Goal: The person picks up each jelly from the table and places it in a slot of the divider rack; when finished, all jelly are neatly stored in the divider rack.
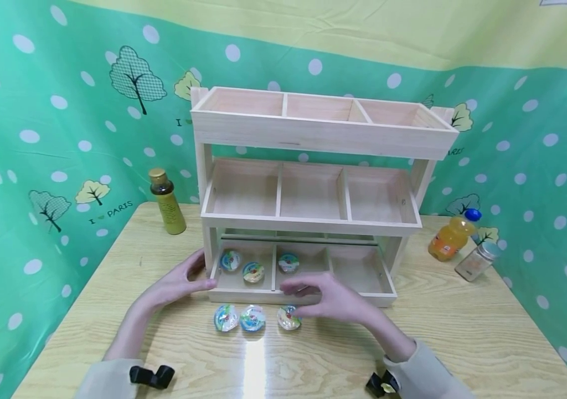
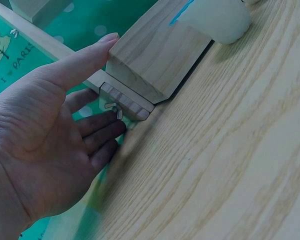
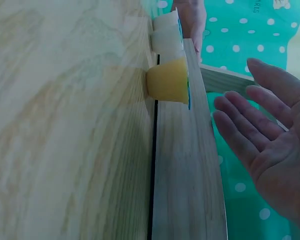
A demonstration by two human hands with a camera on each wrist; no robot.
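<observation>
My left hand (image 1: 179,285) is at the left end of the wooden rack's bottom tray (image 1: 363,300). Its thumb (image 2: 92,57) meets the tray's front corner, while the other fingers lie loosely beside the rack's foot and wing nut (image 2: 113,107). Over the tray's front edge hovers my right hand (image 1: 335,302), fingers spread and nothing held. Just below its fingertips stands a yellow-filled jelly cup (image 3: 167,82) on the table. Two whitish jelly cups (image 1: 226,318) stand left of it. Inside the tray, two jelly cups (image 1: 253,272) sit in the left compartment and one jelly cup (image 1: 288,263) in the middle.
Above the bottom tray, the rack has a middle tray (image 1: 308,223) and a top tray (image 1: 323,132), each with three compartments. A dark-necked bottle (image 1: 169,205) stands left of the rack. Right of it are an orange drink bottle (image 1: 450,238) and a clear jar (image 1: 475,263).
</observation>
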